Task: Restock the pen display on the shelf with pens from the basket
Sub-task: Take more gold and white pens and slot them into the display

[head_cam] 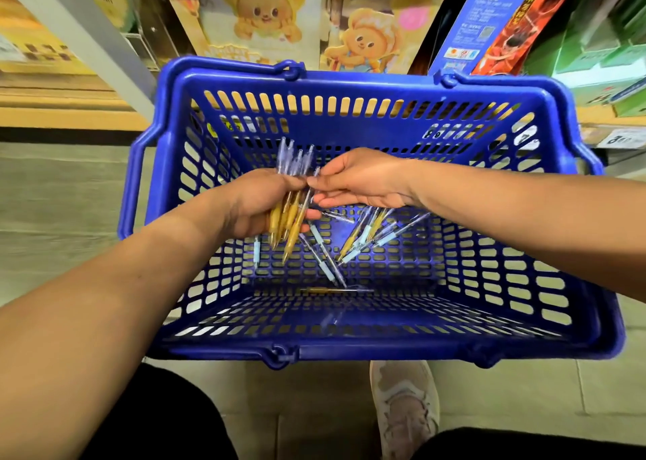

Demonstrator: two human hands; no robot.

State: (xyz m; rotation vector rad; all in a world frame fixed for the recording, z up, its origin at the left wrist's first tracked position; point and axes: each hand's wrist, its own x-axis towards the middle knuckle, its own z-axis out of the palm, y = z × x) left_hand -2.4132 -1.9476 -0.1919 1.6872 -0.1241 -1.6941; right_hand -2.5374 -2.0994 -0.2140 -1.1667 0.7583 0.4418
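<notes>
Pens (pixel 295 222) in left hand (pixel 253 204), right hand (pixel 360 180) pinching one, price label (pixel 620 140) blurred

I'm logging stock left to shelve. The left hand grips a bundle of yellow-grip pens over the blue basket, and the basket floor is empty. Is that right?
Not quite. The head view shows the left hand gripping the bundle of yellow-grip pens over the blue basket, but the basket floor is not empty: several loose pens lie on it.
</notes>
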